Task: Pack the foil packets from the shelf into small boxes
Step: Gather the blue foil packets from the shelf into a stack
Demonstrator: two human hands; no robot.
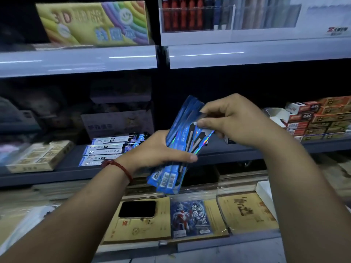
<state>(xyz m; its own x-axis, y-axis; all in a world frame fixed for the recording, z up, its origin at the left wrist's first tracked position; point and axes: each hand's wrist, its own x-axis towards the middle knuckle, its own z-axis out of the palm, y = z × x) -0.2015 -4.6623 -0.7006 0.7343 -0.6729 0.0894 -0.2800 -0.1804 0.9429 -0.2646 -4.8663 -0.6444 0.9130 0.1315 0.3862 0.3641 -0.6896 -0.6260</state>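
Start from the middle shelf, the dark board running across in front of you. On it, toward its left end, a flat tan box lies next to three pale packets set side by side. On its right end is a stack of red and orange small boxes, with one white box standing open at the near side of that stack. Below the shelf, a dark phone rests on yellow booklets, and a blue card pack lies just to its right. Above the shelf sit a rainbow-coloured carton and a clear rack of pens. Nothing lies between you and the bundle.

You hold the bundle of blue foil packets in the air in front of the shelf's middle stretch, not resting on it. Your left hand, with a red cord at the wrist, grips the bundle around its middle from the left, the thumb laid across the front. Your right hand comes in from the right and pinches the upper part of the frontmost packet between thumb and forefinger, the other fingers curled.

The packets are long and narrow, fanned slightly. Their long axis stands nearly upright, the top leaning right, and the barcoded ends point down past the shelf edge.
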